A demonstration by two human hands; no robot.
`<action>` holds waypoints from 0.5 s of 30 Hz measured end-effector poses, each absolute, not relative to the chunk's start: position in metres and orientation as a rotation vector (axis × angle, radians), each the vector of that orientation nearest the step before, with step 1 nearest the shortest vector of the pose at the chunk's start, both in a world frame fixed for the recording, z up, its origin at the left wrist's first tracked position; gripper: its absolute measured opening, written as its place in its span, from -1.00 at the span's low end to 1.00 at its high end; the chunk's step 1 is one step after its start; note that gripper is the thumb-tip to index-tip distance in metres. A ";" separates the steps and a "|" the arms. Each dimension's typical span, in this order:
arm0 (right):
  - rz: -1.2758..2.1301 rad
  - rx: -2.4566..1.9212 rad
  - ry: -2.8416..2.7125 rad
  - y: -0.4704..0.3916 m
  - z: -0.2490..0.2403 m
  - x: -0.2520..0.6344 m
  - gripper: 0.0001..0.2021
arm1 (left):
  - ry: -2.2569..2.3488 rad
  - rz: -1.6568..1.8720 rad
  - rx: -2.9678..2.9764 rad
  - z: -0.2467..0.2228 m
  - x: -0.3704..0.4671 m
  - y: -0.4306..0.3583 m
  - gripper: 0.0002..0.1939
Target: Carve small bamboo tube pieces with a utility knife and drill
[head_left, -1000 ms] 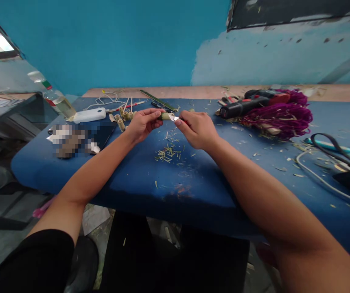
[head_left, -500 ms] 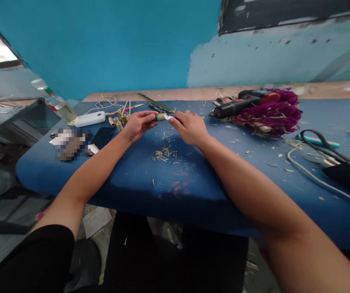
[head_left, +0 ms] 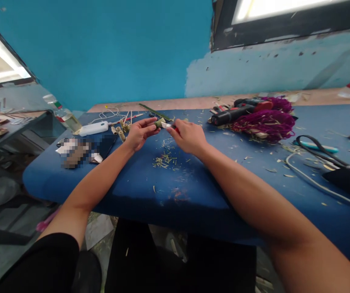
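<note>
Between thumb and fingers, my left hand grips a short green bamboo piece. My right hand is closed around the handle of a knife; a bit of red shows by the thumb. The short bright blade meets the end of the bamboo. Below the hands, a scatter of thin bamboo shavings lies on the blue tabletop. Several cut bamboo tubes stand and lie just left of my left hand. Behind the hands rests a long green bamboo strip.
To the right sit a black-and-red power drill and a purple string bundle. Farther right are a teal-handled tool and a white cable. On the left are a white device, a tilted bottle and a dark phone.
The camera view has tilted up, so everything sits lower in the picture. Both hands keep their hold, and the blade stays at the bamboo's end.
</note>
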State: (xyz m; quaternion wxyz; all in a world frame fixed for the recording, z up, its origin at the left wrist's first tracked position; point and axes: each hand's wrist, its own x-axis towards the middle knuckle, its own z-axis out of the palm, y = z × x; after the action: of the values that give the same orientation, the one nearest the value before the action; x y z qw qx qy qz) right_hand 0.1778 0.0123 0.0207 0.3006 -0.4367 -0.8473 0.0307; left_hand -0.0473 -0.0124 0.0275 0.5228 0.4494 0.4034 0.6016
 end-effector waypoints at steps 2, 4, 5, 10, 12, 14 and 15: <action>0.065 -1.176 -2.264 0.007 0.019 0.170 -0.59 | 0.963 1.428 1.101 0.025 -0.046 -0.012 -0.68; 0.071 -1.198 -2.263 0.005 0.019 0.169 -0.58 | 0.959 1.427 1.124 0.023 -0.044 -0.013 -0.67; 0.081 -1.211 -2.261 0.005 0.019 0.169 -0.57 | 0.954 1.429 1.134 0.022 -0.043 -0.013 -0.67; 0.093 -1.208 -2.250 0.002 0.017 0.168 -0.54 | 0.963 1.440 1.157 0.022 -0.039 -0.015 -0.71; 0.076 -1.211 -2.232 0.007 0.013 0.167 -0.50 | 1.004 1.432 1.173 0.024 -0.038 -0.016 -0.73; 0.083 -1.258 -2.182 0.019 0.009 0.171 -0.46 | 1.031 1.429 1.207 0.026 -0.038 -0.017 -0.72; 0.101 -1.304 -2.139 0.028 0.006 0.175 -0.43 | 1.035 1.429 1.228 0.027 -0.038 -0.018 -0.71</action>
State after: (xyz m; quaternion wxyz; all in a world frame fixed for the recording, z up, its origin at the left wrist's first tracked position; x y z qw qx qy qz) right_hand 0.1749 0.0275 0.0065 0.3118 -0.4941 -0.8107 0.0382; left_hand -0.0379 -0.0178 0.0270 0.4759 0.5026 0.4233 0.5846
